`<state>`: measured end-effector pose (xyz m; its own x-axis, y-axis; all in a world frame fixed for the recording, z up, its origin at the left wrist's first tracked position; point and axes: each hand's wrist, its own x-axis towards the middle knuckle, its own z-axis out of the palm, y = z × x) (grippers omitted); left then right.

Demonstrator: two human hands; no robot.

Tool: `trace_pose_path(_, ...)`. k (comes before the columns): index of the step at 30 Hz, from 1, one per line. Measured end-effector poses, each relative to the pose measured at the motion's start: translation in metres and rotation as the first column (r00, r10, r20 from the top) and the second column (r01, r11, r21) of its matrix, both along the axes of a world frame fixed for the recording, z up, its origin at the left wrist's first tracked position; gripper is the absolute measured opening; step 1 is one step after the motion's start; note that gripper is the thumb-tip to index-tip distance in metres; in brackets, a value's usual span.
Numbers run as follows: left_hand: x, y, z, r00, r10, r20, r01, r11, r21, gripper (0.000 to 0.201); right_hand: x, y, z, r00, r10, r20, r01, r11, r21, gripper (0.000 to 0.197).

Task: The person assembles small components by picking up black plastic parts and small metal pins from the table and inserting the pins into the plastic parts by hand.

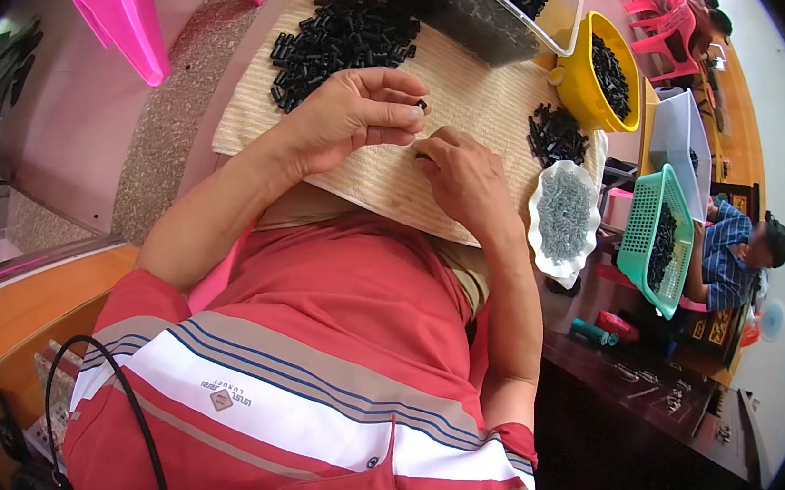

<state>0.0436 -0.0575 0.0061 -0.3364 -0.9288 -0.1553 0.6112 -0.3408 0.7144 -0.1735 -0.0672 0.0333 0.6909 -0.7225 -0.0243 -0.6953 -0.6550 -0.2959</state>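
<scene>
Over the cream striped towel [466, 90], my left hand [353, 118] pinches a small black plastic piece [422, 105] at its fingertips. Just to the right and a little nearer, my right hand [465, 174] has its thumb and fingers curled together, with something small and dark at the tips that I cannot make out. A heap of short black tube-like pieces [342, 44] lies beyond my left hand. Past my right hand lies a smaller pile of slim black pieces [557, 136], beside a white scalloped dish [536, 224] filled with small shiny metal-looking parts [564, 210].
A clear plastic bin [490, 45] of black pieces stands at the far edge, with a yellow tub [574, 87] beside it. Rightward are a green basket [642, 219] and a person in a blue shirt [729, 252]. A pink plastic stool [126, 2] stands at far left.
</scene>
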Motion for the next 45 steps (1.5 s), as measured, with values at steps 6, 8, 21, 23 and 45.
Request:
trace_pose_path(6, -0.004, 0.001, -0.001, 0.999, -0.035, 0.015, 0.035, 0.999, -0.013, 0.024, -0.009, 0.003, -0.009, 0.976, -0.024, 0.218, 0.024, 1.0, 0.003, 0.022)
trace_pose_path(8, -0.006, 0.002, 0.0, 0.999, -0.039, 0.028, 0.039, 0.999, -0.02, 0.024, -0.015, 0.005, -0.009, 0.942, -0.058, 0.331, 0.051, 0.998, 0.03, 0.022)
trace_pose_path(21, -0.021, 0.01, -0.007, 0.986, -0.085, 0.144, 0.095, 0.993, -0.064, 0.024, -0.029, 0.015, -0.025, 0.607, -0.381, 0.698, 0.124, 0.912, 0.39, 0.013)
trace_pose_path(23, -0.022, 0.011, -0.007, 0.984, -0.082, 0.161, 0.097, 0.991, -0.088, 0.024, -0.029, 0.017, -0.024, 0.563, -0.428, 0.707, 0.115, 0.888, 0.446, 0.014)
trace_pose_path(45, -0.026, 0.016, -0.002, 0.949, -0.091, 0.301, 0.158, 0.966, -0.207, 0.019, -0.022, 0.025, -0.015, 0.58, -0.319, 0.75, -0.037, 0.909, 0.415, 0.006)
